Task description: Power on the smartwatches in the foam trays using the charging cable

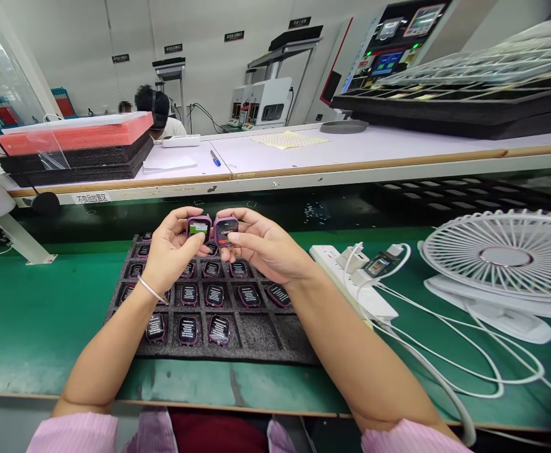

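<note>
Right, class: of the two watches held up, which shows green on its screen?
The watch in the left hand: its screen has a green band, whereas the other watch, in the right hand, shows red low down.

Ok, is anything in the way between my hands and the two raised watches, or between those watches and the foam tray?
Nothing visible. Your left hand holds one watch, your right hand the other watch, and no other object shows between the watches and the foam tray. Your right forearm hides part of it.

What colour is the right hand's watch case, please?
The watch case is purple, in the head view.
</note>
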`<state>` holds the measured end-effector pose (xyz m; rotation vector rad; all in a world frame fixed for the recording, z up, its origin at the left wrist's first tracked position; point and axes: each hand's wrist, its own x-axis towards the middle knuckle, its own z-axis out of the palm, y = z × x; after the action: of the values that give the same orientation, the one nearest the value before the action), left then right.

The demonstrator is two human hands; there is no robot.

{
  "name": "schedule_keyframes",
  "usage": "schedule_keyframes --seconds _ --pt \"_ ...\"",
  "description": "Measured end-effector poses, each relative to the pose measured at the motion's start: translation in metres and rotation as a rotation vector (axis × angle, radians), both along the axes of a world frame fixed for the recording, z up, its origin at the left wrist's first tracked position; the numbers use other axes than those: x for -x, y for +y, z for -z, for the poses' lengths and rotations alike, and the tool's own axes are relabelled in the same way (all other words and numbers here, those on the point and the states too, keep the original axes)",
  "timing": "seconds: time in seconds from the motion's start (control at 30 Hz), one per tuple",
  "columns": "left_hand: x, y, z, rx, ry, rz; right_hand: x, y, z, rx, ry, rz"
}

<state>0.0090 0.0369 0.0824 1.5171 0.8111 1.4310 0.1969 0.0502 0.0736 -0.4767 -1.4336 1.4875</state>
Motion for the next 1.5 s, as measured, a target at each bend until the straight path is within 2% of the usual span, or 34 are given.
schedule_keyframes --seconds 0.4,0.9,1.03,1.17,1.27,1.4,1.5 --pt "-0.001 0.001 0.001 0.041 -0.017 0.020 -0.001 0.005 0.005 -0.015 0.004 0.000" --pt "0.000 0.000 -0.001 0.053 -0.008 0.020 -0.002 0.004 0.003 -0.027 -0.011 -0.013" --pt "0.004 -0.004 -0.006 0.054 -0.015 0.060 -0.004 -0.001 -0.002 -0.009 -0.009 -0.021" --pt "0.012 -0.013 -0.016 0.094 -0.022 0.166 -0.009 -0.013 -0.012 0.010 -0.014 -0.080" --pt "0.021 -0.020 -0.024 0.111 -0.057 0.306 -0.013 -0.026 -0.021 0.007 -0.016 -0.100" --pt "0.037 -0.027 -0.029 0.116 -0.096 0.673 -0.018 -0.052 -0.033 0.023 0.000 -0.167" --pt "0.044 -0.041 -0.032 0.004 -0.105 0.948 -0.024 -0.078 -0.037 0.071 -0.009 -0.271"
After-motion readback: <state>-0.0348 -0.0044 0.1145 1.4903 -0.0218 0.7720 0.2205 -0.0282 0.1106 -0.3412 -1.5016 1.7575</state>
